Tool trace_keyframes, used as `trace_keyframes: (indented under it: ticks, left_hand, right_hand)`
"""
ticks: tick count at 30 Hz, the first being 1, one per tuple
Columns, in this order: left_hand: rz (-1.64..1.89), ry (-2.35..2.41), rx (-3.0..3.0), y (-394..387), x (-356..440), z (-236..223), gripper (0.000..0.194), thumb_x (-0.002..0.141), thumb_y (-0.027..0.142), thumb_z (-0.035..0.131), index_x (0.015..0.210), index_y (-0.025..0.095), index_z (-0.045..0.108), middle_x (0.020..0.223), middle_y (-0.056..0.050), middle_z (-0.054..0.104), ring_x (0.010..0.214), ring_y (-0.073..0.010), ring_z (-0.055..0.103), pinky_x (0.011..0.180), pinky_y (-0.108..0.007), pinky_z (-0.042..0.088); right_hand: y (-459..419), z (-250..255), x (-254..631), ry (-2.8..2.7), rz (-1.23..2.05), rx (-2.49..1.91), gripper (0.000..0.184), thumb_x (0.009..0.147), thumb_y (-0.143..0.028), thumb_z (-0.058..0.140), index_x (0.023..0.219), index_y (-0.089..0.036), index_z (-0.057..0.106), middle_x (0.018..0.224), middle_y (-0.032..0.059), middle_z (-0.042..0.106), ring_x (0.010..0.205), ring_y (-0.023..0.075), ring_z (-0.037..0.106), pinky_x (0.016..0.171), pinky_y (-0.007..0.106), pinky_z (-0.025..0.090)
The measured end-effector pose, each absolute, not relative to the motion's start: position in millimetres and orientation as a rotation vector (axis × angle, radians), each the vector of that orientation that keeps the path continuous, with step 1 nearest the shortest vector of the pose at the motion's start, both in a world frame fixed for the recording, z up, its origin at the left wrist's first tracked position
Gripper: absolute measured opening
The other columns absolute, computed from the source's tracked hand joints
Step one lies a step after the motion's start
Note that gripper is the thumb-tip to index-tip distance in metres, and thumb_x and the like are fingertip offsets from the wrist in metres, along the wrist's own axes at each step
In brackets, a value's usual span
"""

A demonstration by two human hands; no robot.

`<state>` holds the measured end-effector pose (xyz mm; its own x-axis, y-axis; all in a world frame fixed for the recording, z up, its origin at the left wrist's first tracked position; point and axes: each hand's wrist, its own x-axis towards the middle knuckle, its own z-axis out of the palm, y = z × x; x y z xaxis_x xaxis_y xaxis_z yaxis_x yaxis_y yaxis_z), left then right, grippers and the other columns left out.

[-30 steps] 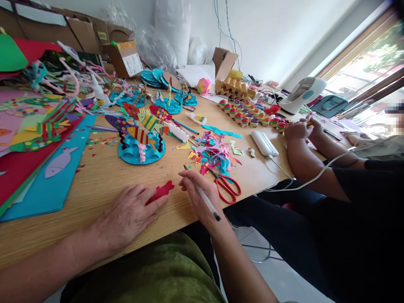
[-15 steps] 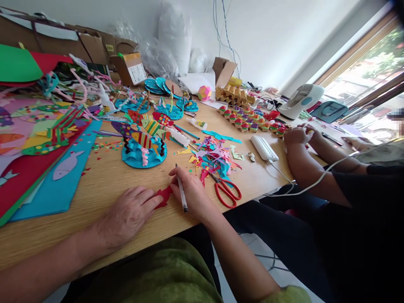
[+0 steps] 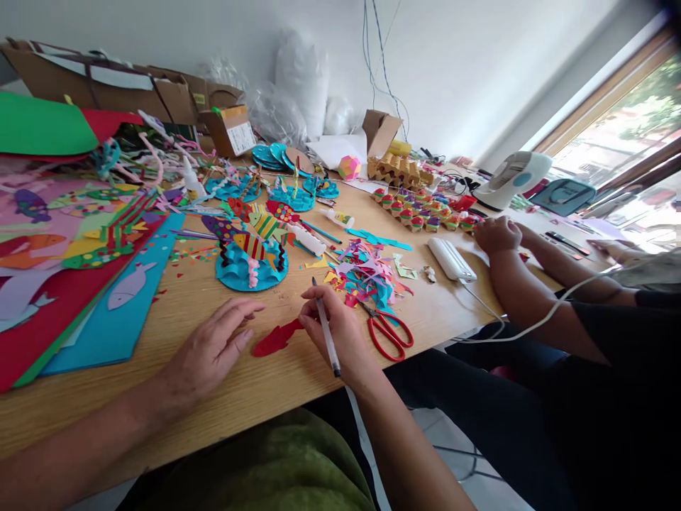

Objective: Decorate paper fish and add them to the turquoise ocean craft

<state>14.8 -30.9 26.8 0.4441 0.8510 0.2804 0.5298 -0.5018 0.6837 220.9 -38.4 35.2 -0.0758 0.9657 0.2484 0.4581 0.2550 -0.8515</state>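
Note:
A red paper fish (image 3: pixel 277 338) lies on the wooden table in front of me. My left hand (image 3: pixel 216 348) is just left of it, fingers apart and holding nothing. At the fish's right end, my right hand (image 3: pixel 338 330) touches the paper with its fingertips. A pen (image 3: pixel 327 333) with a clear barrel is held in that same hand, slanting across the fingers. Red-handled scissors (image 3: pixel 391 333) lie right of my right hand, beside a heap of coloured paper scraps (image 3: pixel 367 270).
Behind the fish stands a blue scalloped base (image 3: pixel 250 273) with paper fish on it. Coloured sheets (image 3: pixel 106 326) lie at the left. A white power bank (image 3: pixel 451 260) with a cable sits at the right, near another person's forearms (image 3: pixel 505 262). Painted egg cartons (image 3: pixel 420 209) are farther back.
My left hand has lifted off the red fish and drawn away to the left, its fingers now apart. My right hand still has the pen and stays at the fish's right end.

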Motion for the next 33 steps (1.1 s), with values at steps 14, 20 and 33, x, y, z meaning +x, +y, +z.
trace_keyframes:
  ticks: [14, 20, 33]
  left_hand:
    - [0.754, 0.956, 1.160, -31, 17, 33, 0.036, 0.079, 0.049, 0.059, 0.099, 0.018, 0.058, 0.085, -0.004, 0.068, 0.078, -0.0175, 0.061, 0.069, -0.027, 0.048]
    - [0.727, 0.986, 1.320, -25, 18, 29, 0.024, 0.078, 0.042, 0.059, 0.076, 0.018, 0.055, 0.069, 0.000, 0.062, 0.066, -0.0140, 0.058, 0.061, -0.024, 0.045]
    - [0.587, 1.073, 1.507, -19, 12, 44, 0.023, 0.070, 0.042, 0.052, 0.070, 0.019, 0.051, 0.058, 0.002, 0.056, 0.053, -0.0134, 0.055, 0.052, -0.025, 0.044]
  right_hand:
    - [-36, 31, 212, -1.251, 0.954, -1.201, 0.025, 0.070, -0.024, 0.054, 0.092, -0.021, 0.043, 0.064, -0.0052, 0.052, 0.057, 0.0116, 0.052, 0.057, 0.024, 0.040]
    - [-36, 27, 208, -1.263, 0.952, -1.217, 0.025, 0.070, -0.024, 0.055, 0.092, -0.021, 0.044, 0.065, -0.0049, 0.053, 0.058, 0.0122, 0.054, 0.057, 0.024, 0.041]
    - [-40, 25, 216, -1.313, 0.899, -1.200, 0.022, 0.072, -0.026, 0.058, 0.091, -0.021, 0.047, 0.063, -0.0042, 0.055, 0.056, 0.0129, 0.057, 0.054, 0.024, 0.046]
